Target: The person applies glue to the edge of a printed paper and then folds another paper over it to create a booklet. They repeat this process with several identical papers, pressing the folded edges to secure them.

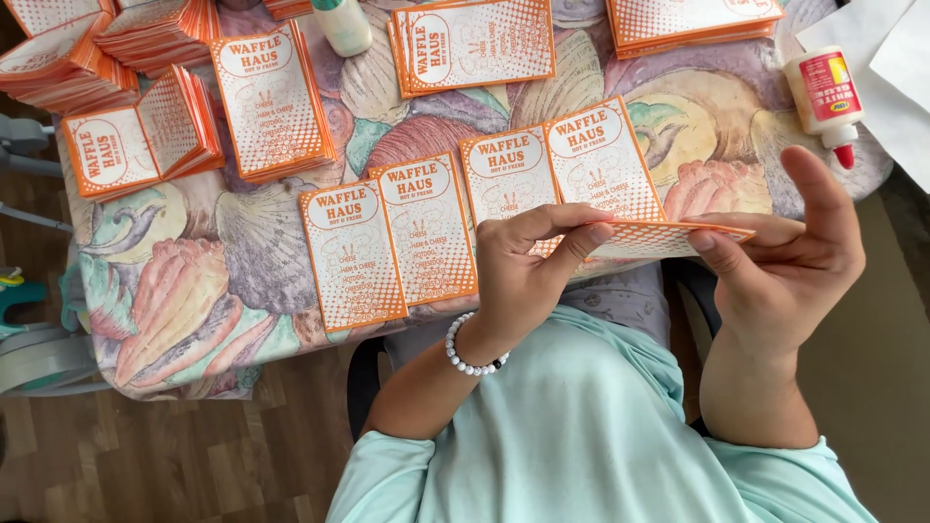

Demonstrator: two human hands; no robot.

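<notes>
Both hands hold one orange-and-white printed paper card (668, 235), seen almost edge-on, just above the table's near edge. My left hand (528, 271), with a white bead bracelet at the wrist, pinches the card's left end between thumb and fingers. My right hand (790, 257) pinches its right end, with the index finger raised. Several matching cards (426, 228) lie face up in a row on the shell-patterned tablecloth (194, 281), right beyond my hands.
Stacks of the same cards (271, 102) cover the back and left of the table. A white glue bottle with a red tip (825, 97) lies at the right beside white paper sheets (896, 68). Another bottle (344, 24) stands at the back. Wood floor lies below left.
</notes>
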